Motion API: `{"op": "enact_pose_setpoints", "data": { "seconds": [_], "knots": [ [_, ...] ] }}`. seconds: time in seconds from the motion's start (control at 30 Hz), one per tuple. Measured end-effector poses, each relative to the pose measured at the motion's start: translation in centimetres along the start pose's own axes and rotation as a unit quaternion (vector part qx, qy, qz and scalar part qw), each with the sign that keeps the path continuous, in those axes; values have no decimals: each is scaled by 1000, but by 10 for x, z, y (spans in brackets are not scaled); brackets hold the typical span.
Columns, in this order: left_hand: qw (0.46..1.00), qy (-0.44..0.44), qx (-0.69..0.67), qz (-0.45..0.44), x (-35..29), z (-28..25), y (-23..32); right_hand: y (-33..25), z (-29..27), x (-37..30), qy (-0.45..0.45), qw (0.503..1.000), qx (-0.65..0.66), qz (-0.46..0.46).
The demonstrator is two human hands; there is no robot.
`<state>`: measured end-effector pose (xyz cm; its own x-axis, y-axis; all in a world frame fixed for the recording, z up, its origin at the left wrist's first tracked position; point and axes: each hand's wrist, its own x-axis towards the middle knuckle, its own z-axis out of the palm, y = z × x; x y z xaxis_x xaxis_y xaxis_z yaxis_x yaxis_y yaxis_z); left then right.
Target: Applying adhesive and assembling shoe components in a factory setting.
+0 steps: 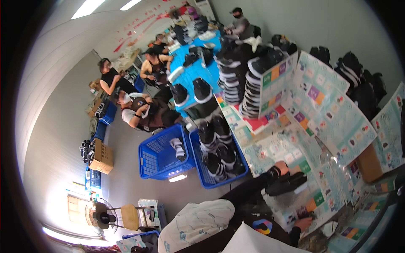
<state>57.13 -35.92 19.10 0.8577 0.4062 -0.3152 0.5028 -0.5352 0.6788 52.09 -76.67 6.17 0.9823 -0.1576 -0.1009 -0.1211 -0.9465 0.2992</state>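
Observation:
My left hand (pixel 282 167), with a dark band at the wrist, holds a black shoe (pixel 289 184) over the worktable. The shoe lies on its side, and part of my fingers is hidden by it. Close to the table's near edge, my right hand (pixel 303 223) rests low on the printed sheets (pixel 270 147). Its fingers look curled around something small and dark that I cannot make out. The two hands are apart, the right one not touching the shoe.
Left of the table stand a blue crate of black shoes (pixel 198 179) and another blue crate (pixel 145 168) with one shoe. Tall shoe stacks (pixel 231 84) and upright printed boards (pixel 278 84) line the table. Co-workers (pixel 137 107) sit along a blue-covered table (pixel 192 78). A fan (pixel 101 215) stands lower left.

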Motion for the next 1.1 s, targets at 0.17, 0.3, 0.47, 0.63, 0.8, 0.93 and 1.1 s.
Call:
{"op": "enact_pose_setpoints", "data": {
  "seconds": [0.17, 0.3, 0.47, 0.63, 0.8, 0.93, 1.1],
  "knots": [
    [999, -1, 18, 29, 40, 14, -19, 28, 23, 15, 226, 907, 340, 103],
    [990, 95, 5, 102, 86, -1, -47, 15, -67, 24, -101, 634, 759, 113],
    [985, -51, 150, 60, 95, -3, -69, 6, -182, 7, -285, 576, 766, 12],
    [964, 21, 266, 15, 71, -6, -81, -49, -201, -15, -348, 646, 676, -64],
    [981, 42, 179, -65, 55, -7, -60, -80, -216, -31, -332, 716, 595, -154],
    [984, 49, 157, -63, 44, -6, -35, -84, -202, -27, -151, 793, 561, -184],
    [982, 39, 164, -87, 46, -13, -19, -82, -200, -28, -211, 759, 574, -224]
  ]
}}
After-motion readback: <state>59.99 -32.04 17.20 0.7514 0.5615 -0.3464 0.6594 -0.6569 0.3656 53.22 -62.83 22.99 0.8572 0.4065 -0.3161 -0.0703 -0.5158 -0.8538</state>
